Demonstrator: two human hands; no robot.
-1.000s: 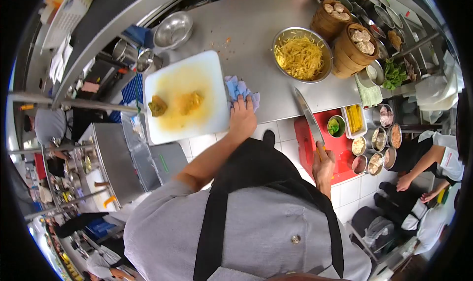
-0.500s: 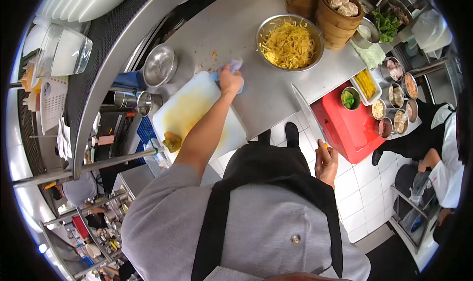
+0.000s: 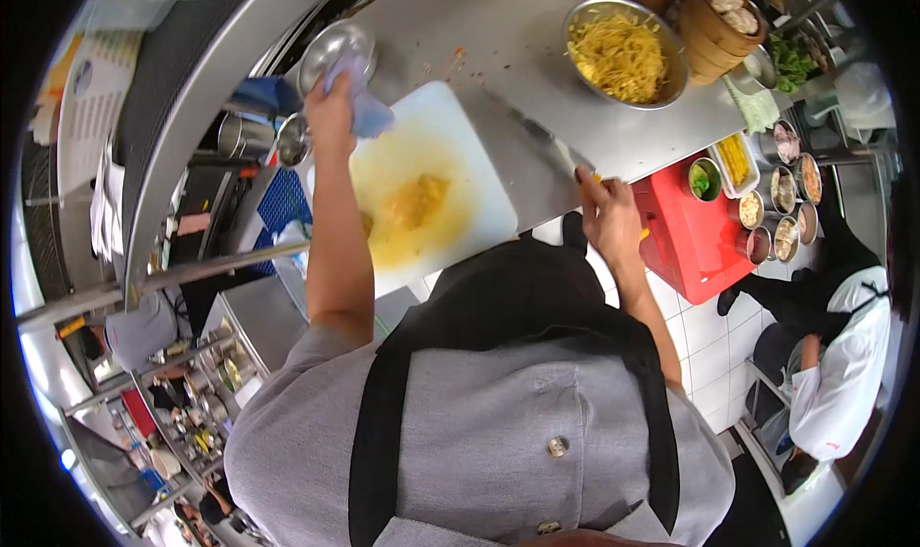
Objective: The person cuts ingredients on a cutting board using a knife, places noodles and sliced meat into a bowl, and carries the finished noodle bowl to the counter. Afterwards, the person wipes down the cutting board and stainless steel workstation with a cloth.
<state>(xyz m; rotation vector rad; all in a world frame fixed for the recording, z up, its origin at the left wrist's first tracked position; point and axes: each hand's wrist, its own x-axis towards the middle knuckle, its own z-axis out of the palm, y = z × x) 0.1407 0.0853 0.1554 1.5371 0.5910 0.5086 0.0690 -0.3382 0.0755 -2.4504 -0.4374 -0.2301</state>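
My left hand [image 3: 329,109] is closed on a bluish-purple cloth [image 3: 367,106], held over the upper left corner of the white cutting board [image 3: 470,149], close to a steel mixing bowl [image 3: 335,46]. Yellow stains cover the board, and a flat yellow-brown piece of food [image 3: 419,202] lies on it; its kind is unclear. My right hand [image 3: 611,216] grips a knife [image 3: 551,147] with a yellow handle. Its blade reaches over the steel counter, pointing away from me and to the left.
Farther right on the counter [image 3: 508,24] are a bowl of yellow shreds [image 3: 621,58] and bamboo steamers [image 3: 714,39]. Small ingredient tins surround a red block [image 3: 680,231]. Food scraps dot the counter. A person in white [image 3: 843,365] is at the right; a metal shelf runs along the left.
My left hand has moved the cloth left from the counter toward the steel bowl. My right hand has raised the knife from the counter's front edge to over the counter. More of the board shows.
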